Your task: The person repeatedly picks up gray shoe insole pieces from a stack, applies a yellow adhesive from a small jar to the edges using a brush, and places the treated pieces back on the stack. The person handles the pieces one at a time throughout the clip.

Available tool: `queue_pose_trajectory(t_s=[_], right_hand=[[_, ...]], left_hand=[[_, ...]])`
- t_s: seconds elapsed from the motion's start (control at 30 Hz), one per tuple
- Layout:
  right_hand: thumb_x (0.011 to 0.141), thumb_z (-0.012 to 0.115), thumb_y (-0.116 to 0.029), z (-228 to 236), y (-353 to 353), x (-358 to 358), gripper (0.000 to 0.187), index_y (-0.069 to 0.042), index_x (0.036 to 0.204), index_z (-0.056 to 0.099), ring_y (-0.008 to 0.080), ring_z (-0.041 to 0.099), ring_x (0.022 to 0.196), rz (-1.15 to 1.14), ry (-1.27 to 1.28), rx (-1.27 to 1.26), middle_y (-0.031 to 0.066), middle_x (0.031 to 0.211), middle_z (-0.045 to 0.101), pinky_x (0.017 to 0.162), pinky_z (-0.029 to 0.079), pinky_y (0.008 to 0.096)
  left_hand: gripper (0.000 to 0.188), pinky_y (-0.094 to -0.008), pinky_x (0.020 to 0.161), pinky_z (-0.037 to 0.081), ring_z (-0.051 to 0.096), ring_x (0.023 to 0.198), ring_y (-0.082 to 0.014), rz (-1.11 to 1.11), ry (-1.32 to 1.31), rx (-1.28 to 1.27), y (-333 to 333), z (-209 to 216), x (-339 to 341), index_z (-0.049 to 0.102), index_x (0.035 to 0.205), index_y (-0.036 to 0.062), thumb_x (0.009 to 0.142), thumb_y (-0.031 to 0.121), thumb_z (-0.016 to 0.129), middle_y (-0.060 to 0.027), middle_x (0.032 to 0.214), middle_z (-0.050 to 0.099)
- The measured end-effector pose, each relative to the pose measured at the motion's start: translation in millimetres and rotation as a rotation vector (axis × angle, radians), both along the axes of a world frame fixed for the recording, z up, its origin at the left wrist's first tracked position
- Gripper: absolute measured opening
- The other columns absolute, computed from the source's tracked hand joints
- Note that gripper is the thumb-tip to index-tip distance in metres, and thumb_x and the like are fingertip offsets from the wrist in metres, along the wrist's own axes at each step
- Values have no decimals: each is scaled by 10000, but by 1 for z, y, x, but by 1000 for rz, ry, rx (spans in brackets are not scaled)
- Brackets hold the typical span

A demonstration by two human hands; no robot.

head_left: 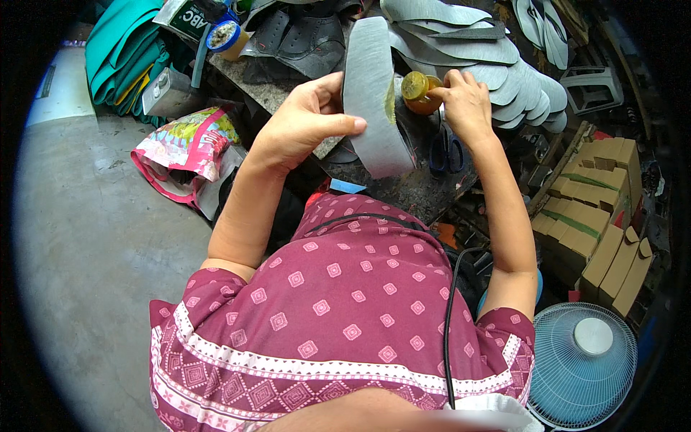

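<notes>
My left hand (309,119) grips a grey shoe sole (373,93), thumb on its near face and fingers behind. The sole stands on edge, and a yellowish smear runs along its right side. Just right of it is a small jar (422,103) of amber-brown stuff with a yellow-crusted round top. My right hand (466,104) is closed in a pinch against the jar's right side. What those fingers hold, if anything, is hidden. Below the jar, scissors (446,153) with dark blue handles lie on the dark worktop (425,191).
Grey soles (504,75) lie overlapping at the back right. Black shoe uppers (299,39) and a blue-rimmed tub (227,37) sit at the back left. A pink-edged bag (188,155) stands on the floor. Cardboard boxes (590,187) and a fan (586,363) are on the right.
</notes>
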State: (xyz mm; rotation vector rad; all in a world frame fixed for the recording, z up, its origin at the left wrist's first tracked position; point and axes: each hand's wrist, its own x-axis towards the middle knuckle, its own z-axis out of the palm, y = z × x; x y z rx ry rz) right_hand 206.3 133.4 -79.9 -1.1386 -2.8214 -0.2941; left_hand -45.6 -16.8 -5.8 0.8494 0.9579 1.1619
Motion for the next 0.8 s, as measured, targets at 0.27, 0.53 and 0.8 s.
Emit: queue_pose_trajectory(t_s=[0.27, 0.53, 0.8], right_hand=[[784, 643, -111, 15, -21, 26, 252, -244, 960, 765, 215, 590, 937, -63, 175, -115, 4, 943, 624, 791, 441, 384], [913, 605, -260, 94, -74, 16, 322, -99, 1174, 703, 251, 580, 897, 162, 924, -565, 112, 997, 593, 791, 456, 322], [964, 281, -679, 75, -104, -10, 771, -126, 1472, 455, 299, 579, 851, 129, 734, -485, 135, 1054, 596, 762, 444, 378]], left_hand=[[236, -231, 723, 537, 650, 831, -97, 135, -43, -46, 7, -6, 9, 591, 1179, 22, 964, 117, 607, -30, 1024, 669], [191, -251, 796, 553, 661, 879, -113, 261, -255, 21, 18, -10, 43, 570, 1153, 21, 1003, 138, 553, -70, 1025, 661], [197, -251, 791, 545, 658, 875, -111, 331, -322, 39, 20, -4, 59, 579, 1150, 15, 1003, 143, 552, -67, 1016, 670]])
